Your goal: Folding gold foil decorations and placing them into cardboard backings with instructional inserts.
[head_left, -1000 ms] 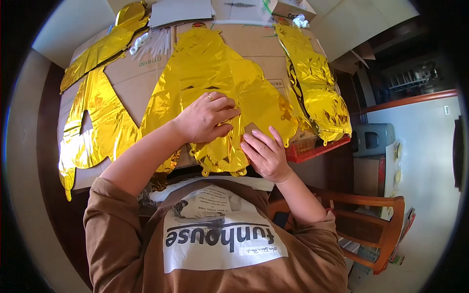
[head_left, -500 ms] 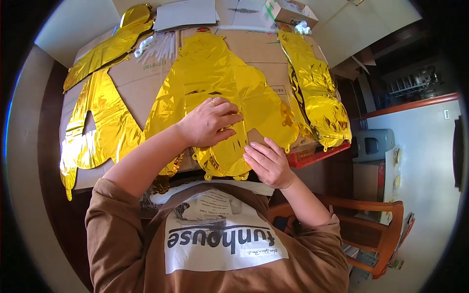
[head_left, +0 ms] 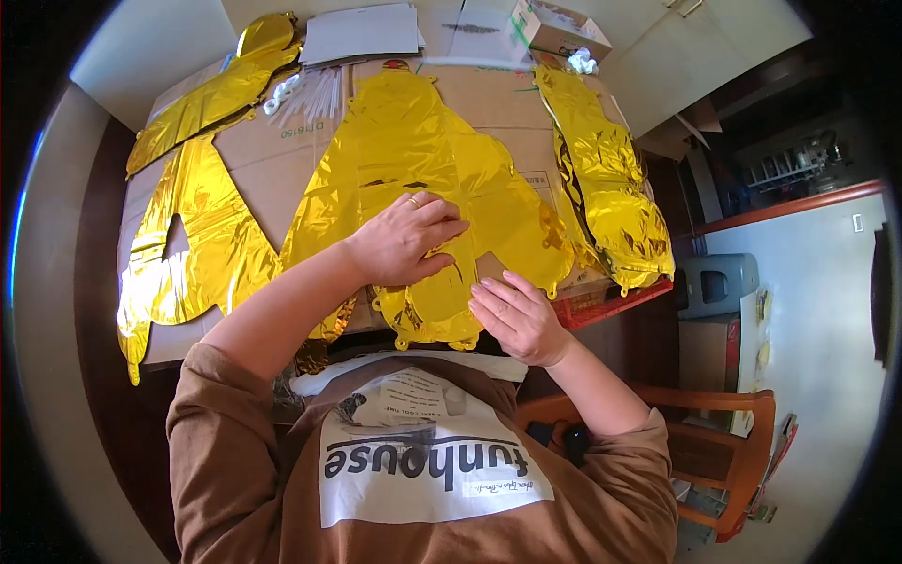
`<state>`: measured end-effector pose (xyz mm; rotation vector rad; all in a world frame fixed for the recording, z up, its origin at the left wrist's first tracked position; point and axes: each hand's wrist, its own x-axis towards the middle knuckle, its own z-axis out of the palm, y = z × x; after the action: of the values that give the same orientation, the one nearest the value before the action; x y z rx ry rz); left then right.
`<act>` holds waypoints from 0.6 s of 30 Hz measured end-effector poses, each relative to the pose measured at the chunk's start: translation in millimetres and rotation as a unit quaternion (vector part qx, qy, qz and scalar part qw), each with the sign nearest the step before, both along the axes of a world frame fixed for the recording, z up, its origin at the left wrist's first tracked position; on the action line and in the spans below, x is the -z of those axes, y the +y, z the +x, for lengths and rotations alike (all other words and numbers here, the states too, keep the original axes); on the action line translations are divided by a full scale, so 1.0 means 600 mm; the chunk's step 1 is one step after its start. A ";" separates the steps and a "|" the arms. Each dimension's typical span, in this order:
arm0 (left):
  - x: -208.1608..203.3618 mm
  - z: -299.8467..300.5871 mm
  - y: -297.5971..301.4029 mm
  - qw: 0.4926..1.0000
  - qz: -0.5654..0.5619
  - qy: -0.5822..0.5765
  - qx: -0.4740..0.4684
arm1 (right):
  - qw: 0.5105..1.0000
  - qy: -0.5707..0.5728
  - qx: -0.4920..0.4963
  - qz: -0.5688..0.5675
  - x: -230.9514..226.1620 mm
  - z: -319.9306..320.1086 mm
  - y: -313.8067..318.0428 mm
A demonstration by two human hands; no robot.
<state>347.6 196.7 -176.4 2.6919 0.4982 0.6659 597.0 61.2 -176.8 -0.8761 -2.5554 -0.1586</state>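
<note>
Cardboard-covered surface (head_left: 272,169) spreads beyond the fingers (head_left: 499,305), bearing beneath them a gold foil shape (head_left: 413,150), probably light, slippery and easily creased, the left hand (head_left: 402,242) curled on it and right hand (head_left: 521,324) straighter along its edge, whether pinching I cannot tell, with small rim tabs (head_left: 463,345) bodyward of the left fingers likely the safest hold.
</note>
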 end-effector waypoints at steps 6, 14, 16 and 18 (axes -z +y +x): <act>-0.002 0.000 0.000 1.000 0.006 -0.002 0.001 | 1.000 -0.018 -0.003 0.000 -0.003 0.001 -0.002; -0.004 -0.004 0.012 0.997 -0.067 -0.030 0.015 | 1.000 -0.011 -0.014 -0.015 0.000 0.002 0.000; -0.010 -0.006 0.019 0.992 -0.109 -0.054 0.021 | 1.000 -0.004 -0.020 -0.018 -0.003 0.001 0.002; -0.018 -0.009 0.021 0.983 -0.159 -0.090 0.026 | 0.999 -0.001 -0.024 -0.023 -0.006 0.002 0.002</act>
<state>342.2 209.4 -165.9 2.3124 0.4440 0.7379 597.9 62.3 -173.3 -0.8311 -2.5895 -0.0880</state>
